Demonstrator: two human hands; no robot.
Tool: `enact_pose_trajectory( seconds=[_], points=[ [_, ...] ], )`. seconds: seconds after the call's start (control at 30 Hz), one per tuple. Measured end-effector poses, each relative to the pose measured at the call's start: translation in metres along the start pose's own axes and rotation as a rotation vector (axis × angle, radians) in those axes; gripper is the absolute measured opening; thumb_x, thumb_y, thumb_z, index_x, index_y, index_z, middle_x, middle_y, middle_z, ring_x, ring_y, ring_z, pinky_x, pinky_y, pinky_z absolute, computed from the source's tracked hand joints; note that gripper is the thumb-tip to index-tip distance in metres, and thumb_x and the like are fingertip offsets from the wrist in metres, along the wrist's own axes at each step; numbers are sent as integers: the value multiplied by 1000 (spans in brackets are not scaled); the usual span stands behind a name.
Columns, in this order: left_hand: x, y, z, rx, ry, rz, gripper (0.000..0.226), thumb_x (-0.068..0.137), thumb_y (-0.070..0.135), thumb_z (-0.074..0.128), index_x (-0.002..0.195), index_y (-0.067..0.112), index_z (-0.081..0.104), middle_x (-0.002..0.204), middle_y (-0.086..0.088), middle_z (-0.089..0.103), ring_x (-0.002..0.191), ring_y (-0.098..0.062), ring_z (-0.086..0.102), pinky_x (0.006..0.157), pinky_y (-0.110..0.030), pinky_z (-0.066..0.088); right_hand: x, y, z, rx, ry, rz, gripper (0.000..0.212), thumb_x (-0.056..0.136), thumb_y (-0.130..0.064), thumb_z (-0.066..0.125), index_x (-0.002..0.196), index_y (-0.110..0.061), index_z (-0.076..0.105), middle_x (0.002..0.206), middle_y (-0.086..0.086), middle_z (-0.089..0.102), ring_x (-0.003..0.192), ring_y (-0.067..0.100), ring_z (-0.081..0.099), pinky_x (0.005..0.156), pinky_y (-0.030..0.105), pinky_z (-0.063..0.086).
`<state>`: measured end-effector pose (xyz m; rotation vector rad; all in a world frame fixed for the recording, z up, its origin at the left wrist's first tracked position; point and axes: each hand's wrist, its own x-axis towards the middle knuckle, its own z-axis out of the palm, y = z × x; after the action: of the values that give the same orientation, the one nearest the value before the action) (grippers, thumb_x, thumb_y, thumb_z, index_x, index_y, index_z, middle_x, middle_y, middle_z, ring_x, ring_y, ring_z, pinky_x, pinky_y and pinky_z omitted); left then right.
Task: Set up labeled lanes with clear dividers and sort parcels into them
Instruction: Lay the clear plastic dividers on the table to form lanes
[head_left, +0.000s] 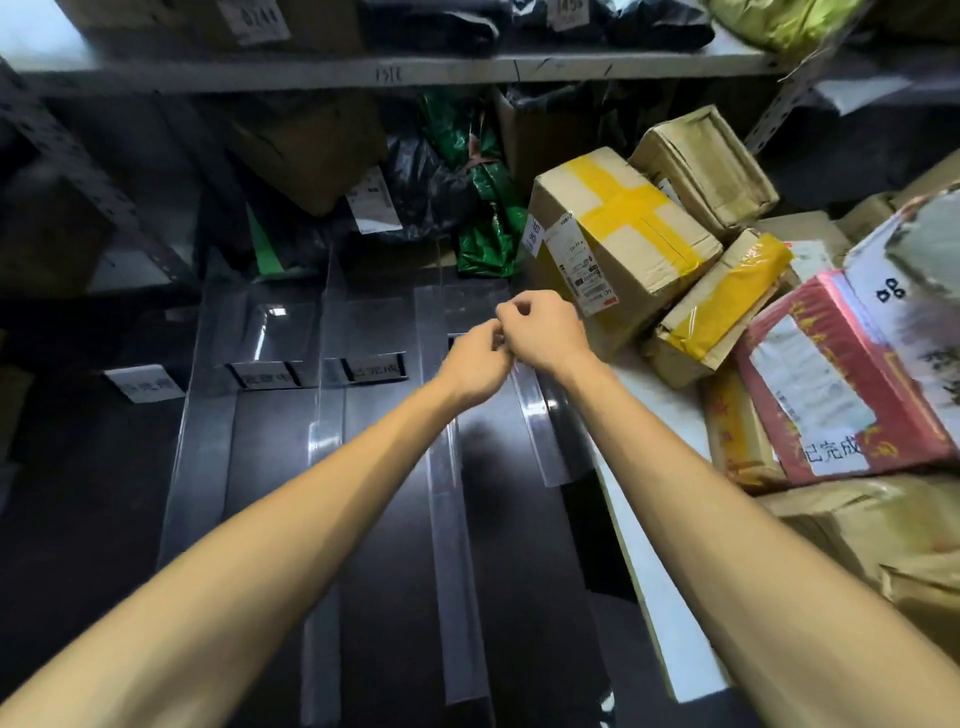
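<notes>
- Clear dividers: four strips of clear plastic lie lengthwise on the dark counter and form lanes. They are the leftmost divider, the second divider, the third divider and the shorter fourth divider. The fourth lies at the counter's right edge.
- Lane labels: a white label lies left of the leftmost divider. A second label and a third label sit in the next two lanes, partway along them. The print on all three is too blurred to read.
- Left grip: fingers curled, held above the lane between the third and fourth dividers, touching the right grip.
- Right grip: fingers curled, knuckles up, meeting the left grip at the fingertips. Whether anything small is pinched between the two cannot be told.
- Parcels: unsorted, piled on a white board to the right of the lanes.
- Pile contents: a carton with a yellow tape cross stands nearest the hands. A smaller yellow-taped carton leans beside it. A brown taped carton lies behind. A red parcel lies further right.
- Beyond the lanes: a green bag and a black bag sit under a grey shelf that carries more parcels.
</notes>
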<state>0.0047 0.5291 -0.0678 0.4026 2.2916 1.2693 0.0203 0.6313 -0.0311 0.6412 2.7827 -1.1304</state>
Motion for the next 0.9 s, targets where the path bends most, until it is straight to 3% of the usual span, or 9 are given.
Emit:
enact_pose_trajectory(
  seconds=[0.1, 0.23, 0.37, 0.57, 0.7, 0.9],
  points=[
    [-33, -13, -20, 46, 90, 16, 33, 95, 8, 44, 122, 10, 61, 114, -4, 67, 106, -19, 60, 80, -25, 40, -29, -15, 13, 89, -20, -26, 24, 94, -32, 53, 95, -21, 73, 99, 6, 73, 97, 28, 66, 84, 40, 54],
    [-88, -31, -56, 39, 237, -3, 39, 95, 7, 43, 129, 12, 60, 129, -6, 63, 119, -18, 57, 102, -31, 45, -67, -35, 28, 151, -101, -125, 22, 94, -32, 54, 96, -21, 73, 95, 5, 72, 97, 28, 68, 89, 51, 56],
    [-168, -60, -97, -21, 443, -65, 34, 94, 4, 45, 123, 11, 63, 121, -3, 66, 114, -15, 59, 96, -23, 44, -113, -65, 59, 163, -274, -322, 24, 96, -33, 55, 98, -20, 75, 86, -4, 71, 89, 19, 66, 88, 47, 56],
    [-311, -105, -143, -24, 648, -182, 31, 92, -1, 49, 115, 8, 68, 112, -4, 69, 108, -16, 62, 95, -26, 47, -194, -133, 121, 123, -509, -548, 28, 99, -32, 51, 100, -18, 75, 84, -2, 69, 79, 19, 61, 81, 39, 52],
    [-386, -141, -177, -58, 743, -292, 29, 96, 3, 47, 113, 14, 67, 110, -2, 68, 99, -12, 61, 84, -25, 48, -242, -178, 166, 85, -610, -623, 29, 100, -34, 50, 104, -19, 75, 101, -3, 73, 97, 21, 67, 91, 38, 53],
    [-462, -213, -232, -228, 865, -344, 30, 94, 1, 45, 98, 21, 67, 99, -3, 70, 90, -17, 61, 83, -32, 47, -294, -234, 248, -35, -698, -643, 29, 100, -38, 50, 108, -21, 73, 104, 0, 73, 98, 21, 67, 93, 44, 55]
  ],
)
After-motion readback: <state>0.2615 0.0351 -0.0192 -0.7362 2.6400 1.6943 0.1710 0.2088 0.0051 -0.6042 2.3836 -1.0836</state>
